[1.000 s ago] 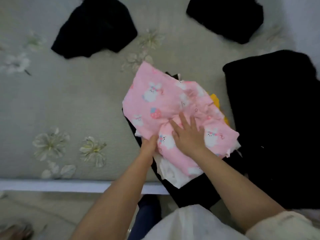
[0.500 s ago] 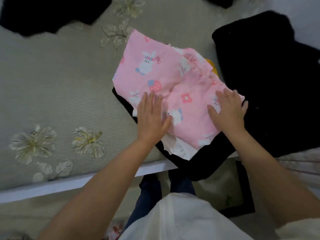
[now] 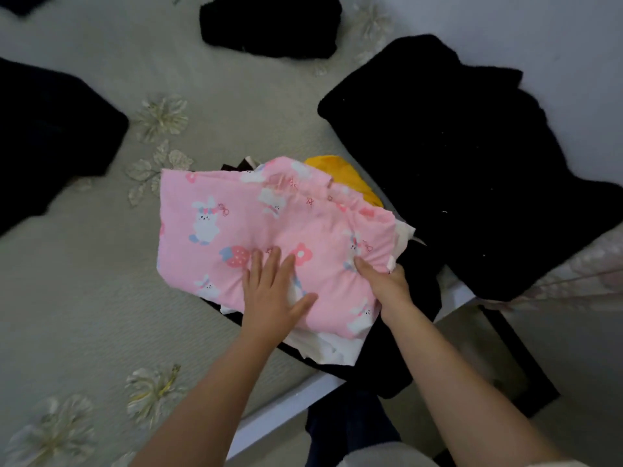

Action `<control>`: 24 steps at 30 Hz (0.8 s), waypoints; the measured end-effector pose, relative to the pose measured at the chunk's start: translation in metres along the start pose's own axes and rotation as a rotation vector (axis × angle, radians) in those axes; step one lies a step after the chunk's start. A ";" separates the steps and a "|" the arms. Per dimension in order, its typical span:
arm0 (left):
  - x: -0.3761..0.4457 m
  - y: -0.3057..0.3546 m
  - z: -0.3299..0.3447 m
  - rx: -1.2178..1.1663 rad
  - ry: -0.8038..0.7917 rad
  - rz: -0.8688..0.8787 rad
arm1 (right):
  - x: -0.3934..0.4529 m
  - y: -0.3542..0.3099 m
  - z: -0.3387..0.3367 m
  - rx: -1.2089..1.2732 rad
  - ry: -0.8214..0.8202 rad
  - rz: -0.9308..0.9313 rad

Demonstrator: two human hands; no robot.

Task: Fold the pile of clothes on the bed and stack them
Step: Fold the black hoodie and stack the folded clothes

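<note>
Far left: dark garment (image 3: 50, 136) lies on the bed (image 3: 84, 281), well apart from my stack, with bare grey-green flowered cover between them. That open stretch runs down to the bed's white front edge (image 3: 286, 402), which cuts diagonally under my forearms.

My left hand (image 3: 273, 291) comes in from bottom centre, forearm straight, palm flat on the pink bunny-print garment (image 3: 256, 230). Fingers straight and slightly spread, thumb splayed out to the right, pressing the near part of the cloth.

Pink garment sits on top of the stack near the bed's front edge. White garment (image 3: 327, 348) pokes out under its near edge, yellow garment (image 3: 347, 176) shows at its far right corner, black garment (image 3: 418, 325) lies at the bottom and hangs over the bed edge.

My right hand (image 3: 384, 284) is at the pink garment's right edge, wrist bent in, thumb on top and fingers curled under, pinching a gathered fold of the cloth.

Right: big black pile (image 3: 455, 156) just beside the stack, little room on that side. Another dark garment (image 3: 269, 25) lies at the far top, apart.
</note>
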State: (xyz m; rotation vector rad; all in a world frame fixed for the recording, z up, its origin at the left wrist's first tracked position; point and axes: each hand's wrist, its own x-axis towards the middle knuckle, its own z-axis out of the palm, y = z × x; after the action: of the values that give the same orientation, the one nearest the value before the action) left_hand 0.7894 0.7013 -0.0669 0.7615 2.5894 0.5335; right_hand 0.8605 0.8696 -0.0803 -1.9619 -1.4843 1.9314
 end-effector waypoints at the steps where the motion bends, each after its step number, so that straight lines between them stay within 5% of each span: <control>1: -0.001 0.001 -0.002 -0.002 -0.011 0.001 | 0.000 0.000 -0.001 0.008 -0.013 0.010; 10: -0.025 0.003 -0.024 -0.027 0.159 0.217 | -0.058 0.002 -0.023 0.092 -0.090 -0.285; 13: -0.025 0.014 -0.018 0.019 0.014 0.372 | -0.061 0.022 -0.050 0.186 0.021 -0.232; 16: -0.007 0.026 -0.003 0.074 -0.191 0.310 | -0.042 0.032 -0.061 0.188 0.075 -0.088; 24: 0.004 0.019 -0.014 0.040 -0.085 0.357 | -0.031 0.038 -0.081 -0.147 0.107 -0.120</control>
State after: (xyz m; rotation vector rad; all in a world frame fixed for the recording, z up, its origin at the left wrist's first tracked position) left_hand 0.7877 0.7150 -0.0479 1.2436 2.4029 0.5377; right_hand 0.9529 0.8771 -0.0601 -1.9455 -1.7157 1.6880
